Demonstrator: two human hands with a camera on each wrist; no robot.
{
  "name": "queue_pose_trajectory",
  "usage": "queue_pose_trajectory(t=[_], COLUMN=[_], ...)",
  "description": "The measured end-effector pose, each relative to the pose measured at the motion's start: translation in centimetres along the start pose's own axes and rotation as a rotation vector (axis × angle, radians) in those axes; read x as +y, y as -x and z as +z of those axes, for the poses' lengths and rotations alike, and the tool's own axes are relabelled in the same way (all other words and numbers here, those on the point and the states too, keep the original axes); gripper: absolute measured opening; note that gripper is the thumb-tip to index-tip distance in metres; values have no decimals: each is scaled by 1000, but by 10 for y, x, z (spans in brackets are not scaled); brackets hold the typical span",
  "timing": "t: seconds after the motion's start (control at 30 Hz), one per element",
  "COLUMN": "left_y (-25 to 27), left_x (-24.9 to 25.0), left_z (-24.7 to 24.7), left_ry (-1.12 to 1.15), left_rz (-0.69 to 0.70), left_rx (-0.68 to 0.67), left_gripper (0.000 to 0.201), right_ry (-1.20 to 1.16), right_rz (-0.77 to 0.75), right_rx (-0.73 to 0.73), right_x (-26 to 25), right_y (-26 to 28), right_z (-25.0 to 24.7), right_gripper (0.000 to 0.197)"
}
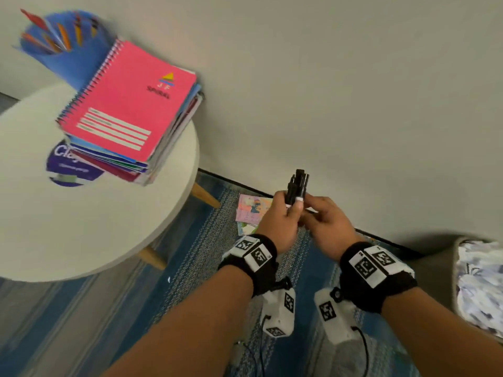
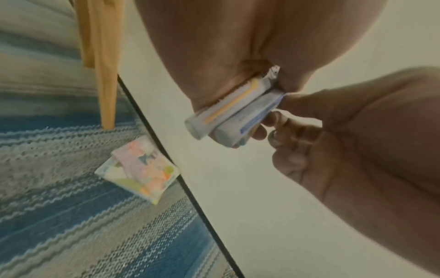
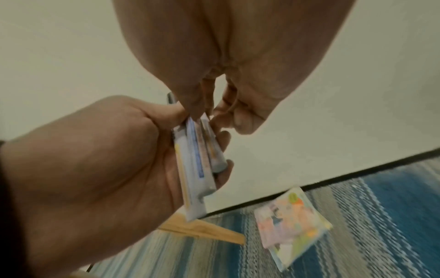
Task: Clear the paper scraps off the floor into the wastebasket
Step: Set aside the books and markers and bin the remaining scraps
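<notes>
Head: black caps; wrists: probably markers.

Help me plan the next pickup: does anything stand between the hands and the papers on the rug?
Nothing lies over the papers, but the left hand grips a bundle of markers that the right hand pinches.

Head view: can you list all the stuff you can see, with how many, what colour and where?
Markers: a bunch, white with black caps, in left hand.
Notebooks: one stack, pink on top, on table.
Table: one, white, left.
Pencil cup: one, blue, behind notebooks.
Booklets: a few, pastel, on rug by wall.
Rug: one, blue striped, floor.
Wastebasket: one, grey, right, holding crumpled paper.
Hands: left grips markers; right touches them.
</notes>
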State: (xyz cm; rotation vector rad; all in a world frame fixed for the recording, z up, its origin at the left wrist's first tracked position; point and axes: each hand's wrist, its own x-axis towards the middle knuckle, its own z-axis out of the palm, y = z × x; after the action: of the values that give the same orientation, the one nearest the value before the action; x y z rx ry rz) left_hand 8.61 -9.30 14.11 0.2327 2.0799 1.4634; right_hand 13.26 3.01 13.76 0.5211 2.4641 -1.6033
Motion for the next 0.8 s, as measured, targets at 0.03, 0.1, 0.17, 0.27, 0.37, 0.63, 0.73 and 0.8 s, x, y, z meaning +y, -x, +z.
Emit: queue_pose_trajectory(t=[0.03, 0.1, 0.17, 0.27, 0.37, 0.63, 0.73, 0.8], left_y=[5, 13, 20, 36, 52, 60, 52, 44], left_x=[10, 26, 35, 41, 31, 49, 78, 100], left_z=[-6, -18, -29, -39, -39, -91, -129, -160], left_ry=[1, 19, 9, -56, -87, -4, -54, -82], left_rz=[14, 24, 40, 30, -24, 79, 186, 264], left_rx=[10, 30, 33, 15, -17, 61, 164, 214], left_gripper=[31, 29, 29, 31, 25, 32, 35, 38], right_ry=[-1, 38, 93, 154, 166, -138, -281, -272], right_rz=[-8, -25, -56, -77, -43, -8, -66, -146], right_rx=[-11, -31, -43, -92, -154, -102, -111, -123], right_x=[-15, -43, -62, -78, -82, -137, -187, -225], right_y=[2, 5, 12, 29, 46, 32, 8, -9], right_z=[-3, -7, -10, -8, -2, 17, 21, 25], right_gripper=[34, 38, 41, 40, 41, 45, 32, 22])
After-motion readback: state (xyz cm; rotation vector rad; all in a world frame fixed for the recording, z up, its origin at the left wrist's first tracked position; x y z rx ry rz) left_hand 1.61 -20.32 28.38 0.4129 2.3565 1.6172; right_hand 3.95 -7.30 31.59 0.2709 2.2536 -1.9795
